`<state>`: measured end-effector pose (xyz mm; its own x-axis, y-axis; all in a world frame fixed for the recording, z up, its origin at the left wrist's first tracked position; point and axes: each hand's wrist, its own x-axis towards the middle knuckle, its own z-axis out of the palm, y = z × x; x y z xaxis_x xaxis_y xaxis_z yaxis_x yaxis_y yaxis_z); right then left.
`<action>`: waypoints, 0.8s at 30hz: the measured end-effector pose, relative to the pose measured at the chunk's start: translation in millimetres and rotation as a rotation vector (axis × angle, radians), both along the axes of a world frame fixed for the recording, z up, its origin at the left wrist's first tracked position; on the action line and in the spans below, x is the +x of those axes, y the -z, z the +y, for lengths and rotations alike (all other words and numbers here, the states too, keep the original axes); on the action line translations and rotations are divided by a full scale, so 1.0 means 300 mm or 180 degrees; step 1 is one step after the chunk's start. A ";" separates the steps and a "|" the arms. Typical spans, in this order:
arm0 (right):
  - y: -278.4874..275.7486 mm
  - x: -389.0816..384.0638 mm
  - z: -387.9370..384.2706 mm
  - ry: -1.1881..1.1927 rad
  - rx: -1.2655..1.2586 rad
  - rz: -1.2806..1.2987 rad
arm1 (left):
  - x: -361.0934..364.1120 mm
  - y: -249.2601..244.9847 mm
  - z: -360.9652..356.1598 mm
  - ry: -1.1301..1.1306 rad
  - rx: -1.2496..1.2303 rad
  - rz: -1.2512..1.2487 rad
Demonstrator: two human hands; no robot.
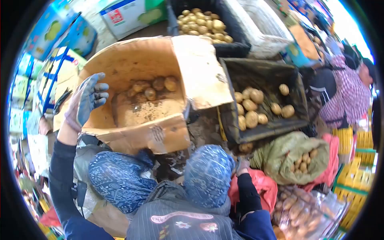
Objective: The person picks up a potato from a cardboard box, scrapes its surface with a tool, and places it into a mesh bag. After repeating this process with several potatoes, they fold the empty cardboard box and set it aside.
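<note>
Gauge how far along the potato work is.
Probably done: black plastic crate, well stocked with round yellow potatoes.
In hand: nothing visible; gray-gloved left hand open, right hand unclear.
Apparently remaining: a few soil-dusted potatoes in the brown cardboard box; dark-lined rectangular crate only partly filled.

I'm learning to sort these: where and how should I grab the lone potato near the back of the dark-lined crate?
Probably by its rounded sides, coming from straight above: the lone potato sits apart from the other potatoes, leaving finger room around it, and the dark-lined crate is open on top.
</note>
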<state>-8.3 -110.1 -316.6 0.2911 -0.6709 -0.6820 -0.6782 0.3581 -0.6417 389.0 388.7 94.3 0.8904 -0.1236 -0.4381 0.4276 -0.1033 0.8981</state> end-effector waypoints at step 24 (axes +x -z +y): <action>-0.679 0.503 0.197 -0.1416 -0.3129 -0.0359 | 0.463 1.011 -0.526 0.3695 0.3444 -0.2402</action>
<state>142.5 -51.1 -113.0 0.6707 -0.7279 0.1423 -0.5393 -0.6103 -0.5802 527.8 230.9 -209.0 0.5897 -0.7435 -0.3154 -0.7338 -0.6563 0.1752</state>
